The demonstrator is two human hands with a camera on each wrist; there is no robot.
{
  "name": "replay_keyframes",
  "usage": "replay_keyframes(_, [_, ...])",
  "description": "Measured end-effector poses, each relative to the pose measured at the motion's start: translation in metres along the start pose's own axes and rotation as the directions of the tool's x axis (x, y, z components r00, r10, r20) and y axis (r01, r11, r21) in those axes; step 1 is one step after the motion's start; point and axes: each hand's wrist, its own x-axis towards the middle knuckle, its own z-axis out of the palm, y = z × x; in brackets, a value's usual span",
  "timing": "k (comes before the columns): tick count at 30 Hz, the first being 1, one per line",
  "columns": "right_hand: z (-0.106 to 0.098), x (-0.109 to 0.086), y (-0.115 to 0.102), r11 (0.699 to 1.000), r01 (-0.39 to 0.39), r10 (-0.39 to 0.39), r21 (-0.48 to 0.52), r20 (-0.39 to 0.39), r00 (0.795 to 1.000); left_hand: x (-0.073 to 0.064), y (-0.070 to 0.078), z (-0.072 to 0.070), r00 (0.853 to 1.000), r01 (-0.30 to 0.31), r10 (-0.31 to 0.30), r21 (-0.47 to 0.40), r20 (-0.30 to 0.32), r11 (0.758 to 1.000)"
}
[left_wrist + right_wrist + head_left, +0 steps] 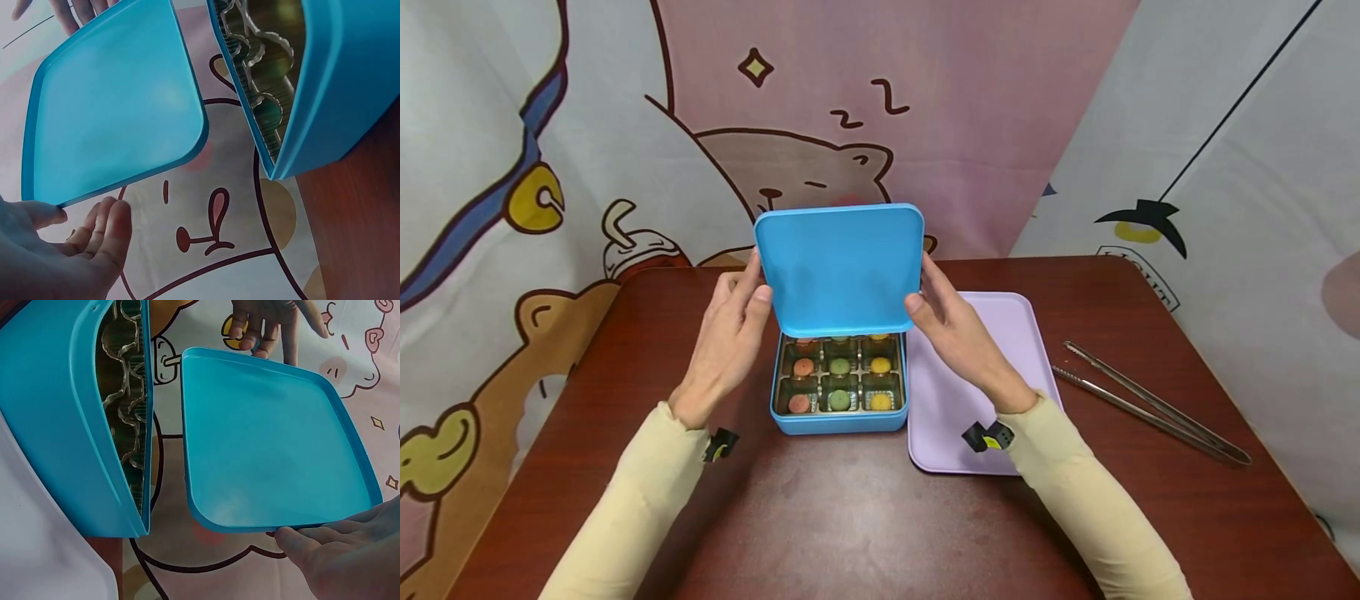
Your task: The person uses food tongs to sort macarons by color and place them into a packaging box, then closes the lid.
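Note:
Both hands hold a blue rectangular lid (841,271) raised and tilted over the back of a blue box (838,425). My left hand (724,342) grips its left edge, thumb toward the near side. At the opposite edge, my right hand (964,343) has its thumb by the lower corner and its fingers behind. Inside the box a gold divided insert (859,383) carries round macaron-like sweets, pink (803,367), green (839,400) and yellow (880,365), one to each visible compartment. The lid hides the back row in part. Both wrist views show a gap between lid (119,106) and box (50,419).
A lilac tray (951,442) lies against the box's right side, partly under the right forearm. Metal tongs (1157,408) rest farther right on the brown table (820,517). Behind the table hangs a cartoon-printed cloth (985,108).

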Motion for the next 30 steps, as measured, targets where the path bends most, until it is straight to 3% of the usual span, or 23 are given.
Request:
replay_keyframes(5, [-0.0001, 0.0019, 0.0008, 1.0, 0.001, -0.001, -0.009, -0.001, 1.0, -0.0003, 0.0006, -0.0009, 0.999, 0.016, -0.017, 0.016, 0.045, 1.0])
replay_keyframes(12, [0.0005, 0.0029, 0.0021, 0.998, -0.018, 0.017, -0.055, -0.003, 1.0, 0.0002, 0.0019, -0.001, 0.998, 0.024, -0.024, -0.013, 0.062, 1.0])
replay_keyframes(23, [-0.0003, 0.0041, 0.0048, 0.997, 0.011, -0.009, -0.078, 0.026, 1.0, -0.0029, 0.004, 0.0003, 0.996, 0.072, -0.068, -0.056, 0.061, 0.996])
replay_keyframes(30, [-0.0024, 0.0043, 0.0042, 0.992, 0.062, -0.059, -0.109, 0.03, 0.998, -0.003, 0.0041, -0.0011, 0.997, 0.068, -0.064, -0.125, 0.037, 0.99])
